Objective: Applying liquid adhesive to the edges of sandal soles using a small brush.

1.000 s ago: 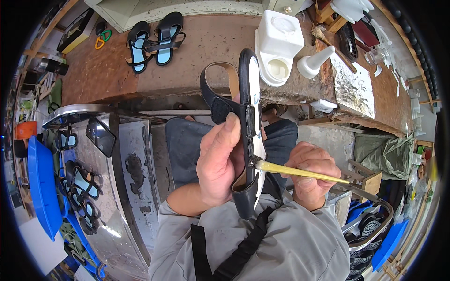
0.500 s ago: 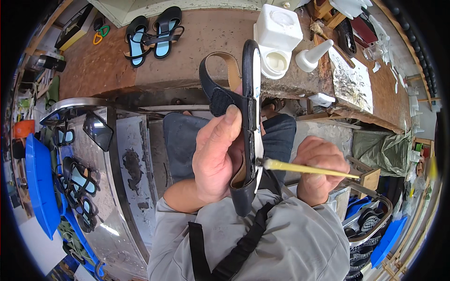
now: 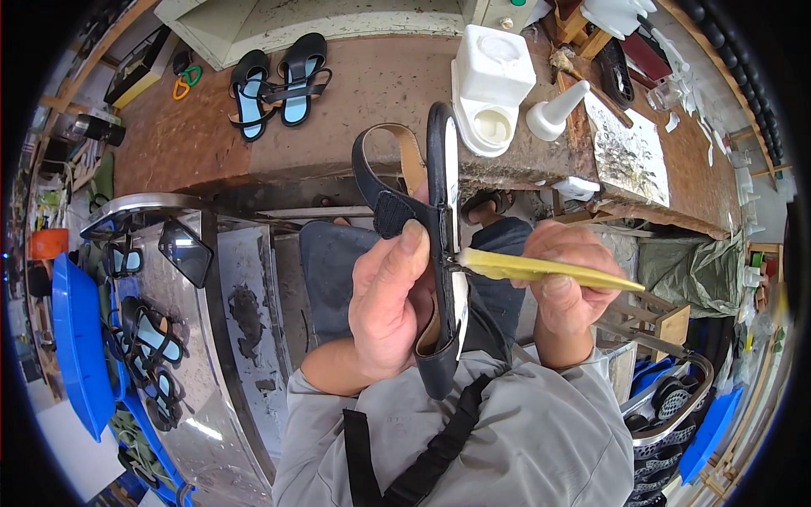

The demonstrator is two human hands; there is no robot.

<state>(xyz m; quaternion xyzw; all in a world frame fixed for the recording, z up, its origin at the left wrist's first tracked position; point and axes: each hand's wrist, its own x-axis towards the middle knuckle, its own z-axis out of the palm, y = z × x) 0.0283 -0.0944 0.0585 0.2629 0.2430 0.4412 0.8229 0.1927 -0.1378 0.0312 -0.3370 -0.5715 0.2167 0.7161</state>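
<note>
In front of my chest, my left hand (image 3: 390, 300) is closed round a black sandal (image 3: 439, 207), thumb pressed on its side. The sandal stands on edge, its toe up or down I cannot tell, with a looped strap and fuzzy fastener patch on the left and a white sole layer on the right. My right hand (image 3: 568, 275) pinches a flat yellow-handled brush (image 3: 507, 266). The brush's dark tip meets the sandal's edge about midway along. The fingers of my left hand behind the sandal are partly hidden.
On the bench stand a pair of black sandals (image 3: 296, 80), a white container with an open cup (image 3: 492, 127) and a white cone-shaped bottle (image 3: 557, 111). A phone (image 3: 186, 251) and more sandals (image 3: 152, 338) lie on the metal surface at left. A rack of soles (image 3: 672, 406) stands at right.
The brush has moved up along the sandal's edge, and its handle has turned to show a broader face. My right hand has risen slightly. My left hand still holds the sandal.
</note>
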